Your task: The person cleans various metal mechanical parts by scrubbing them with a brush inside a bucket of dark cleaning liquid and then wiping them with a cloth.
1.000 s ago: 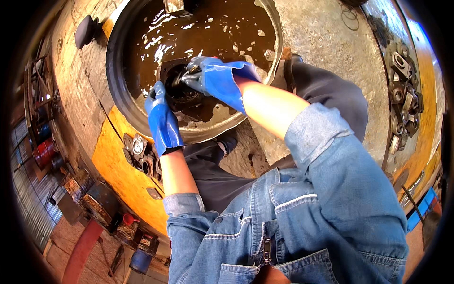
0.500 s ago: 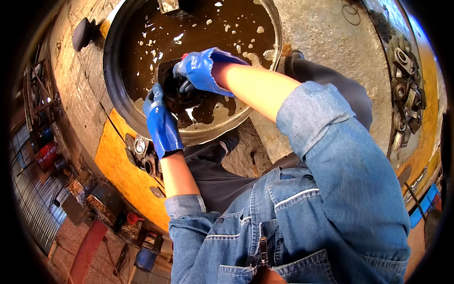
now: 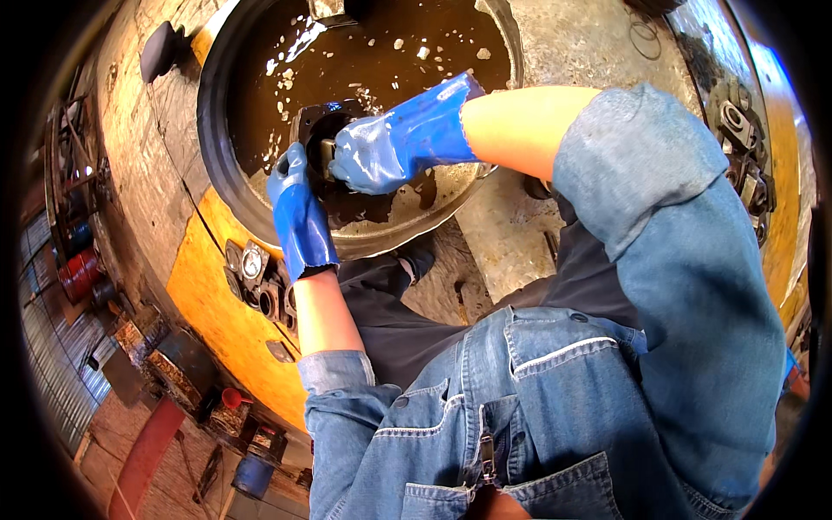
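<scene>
A round metal basin (image 3: 213,139) of murky brown liquid (image 3: 381,65) with floating froth stands in front of me. Over its near part, my left hand (image 3: 295,199), in a blue rubber glove, grips the side of a dark metal part (image 3: 310,126) with a round opening. My right hand (image 3: 373,156), gloved the same way, is closed at that opening. A small dull metallic piece shows by its fingertips, but whatever the fingers hold is mostly hidden.
Metal castings lie on the yellow board (image 3: 217,295) at left, beside a pale round piece (image 3: 252,263). More castings (image 3: 737,130) sit at far right. A block (image 3: 329,10) stands at the basin's far side, a dark knob-like object (image 3: 159,52) left of it.
My right hand has drawn back to the right and slightly lower, its forearm swinging outward. The left hand keeps its grip. The red spot near the right fingers no longer shows.
</scene>
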Motion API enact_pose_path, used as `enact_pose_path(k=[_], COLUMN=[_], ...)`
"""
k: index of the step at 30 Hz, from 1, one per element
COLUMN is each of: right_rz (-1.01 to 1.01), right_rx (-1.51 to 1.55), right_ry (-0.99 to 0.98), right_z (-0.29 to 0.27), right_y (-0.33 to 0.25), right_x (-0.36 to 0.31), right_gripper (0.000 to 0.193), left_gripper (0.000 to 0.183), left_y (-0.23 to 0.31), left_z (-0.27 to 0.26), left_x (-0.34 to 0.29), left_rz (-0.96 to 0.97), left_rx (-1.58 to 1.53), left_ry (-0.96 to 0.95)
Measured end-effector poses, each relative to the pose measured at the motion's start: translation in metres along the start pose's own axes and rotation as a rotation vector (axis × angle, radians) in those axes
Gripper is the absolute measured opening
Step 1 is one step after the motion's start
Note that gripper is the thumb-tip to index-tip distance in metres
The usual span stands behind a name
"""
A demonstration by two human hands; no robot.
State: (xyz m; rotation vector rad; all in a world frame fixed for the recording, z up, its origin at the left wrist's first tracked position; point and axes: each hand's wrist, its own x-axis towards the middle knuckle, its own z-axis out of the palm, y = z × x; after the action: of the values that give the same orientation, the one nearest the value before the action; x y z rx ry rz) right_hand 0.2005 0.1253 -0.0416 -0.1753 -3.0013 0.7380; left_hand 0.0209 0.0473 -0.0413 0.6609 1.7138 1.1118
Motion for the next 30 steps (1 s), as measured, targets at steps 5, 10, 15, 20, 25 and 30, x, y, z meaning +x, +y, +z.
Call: enact_pose_path(k=[5, 10, 15, 20, 25, 30], right_rz=[-0.012, 0.422, 0.837, 0.958, 0.657, 0.802], right_rx=[-0.17, -0.026, 0.483, 1.049, 1.737, 2.875], right_ry=[0.069, -0.105, -0.13, 0.251, 0.974, 1.292], right_z=[0.014, 0.01, -0.008, 0.008, 0.11, 0.061], right_y=[0.011, -0.016, -0.018, -0.008, 0.016, -0.005], right_x=[0.019, 0.033, 0.033, 0.003, 0.025, 0.03], right_gripper=[0.023, 0.022, 0.024, 0.039, 0.034, 0.035], left_gripper=[0.035, 0.038, 0.039, 0.044, 0.051, 0.054], left_y=[-0.011, -0.011, 0.001, -0.017, 0.011, 0.011], left_z=[-0.006, -0.006, 0.0, -0.017, 0.001, 0.0], left_x=[0.012, 0.008, 0.003, 0.017, -0.003, -0.006], left_rz=[0.017, 0.015, -0.026, -0.006, -0.113, -0.106], left_rx=[-0.032, 0.026, -0.04, -0.02, -0.032, 0.029], left_ry=[-0.024, 0.025, -0.012, -0.018, -0.02, 0.021])
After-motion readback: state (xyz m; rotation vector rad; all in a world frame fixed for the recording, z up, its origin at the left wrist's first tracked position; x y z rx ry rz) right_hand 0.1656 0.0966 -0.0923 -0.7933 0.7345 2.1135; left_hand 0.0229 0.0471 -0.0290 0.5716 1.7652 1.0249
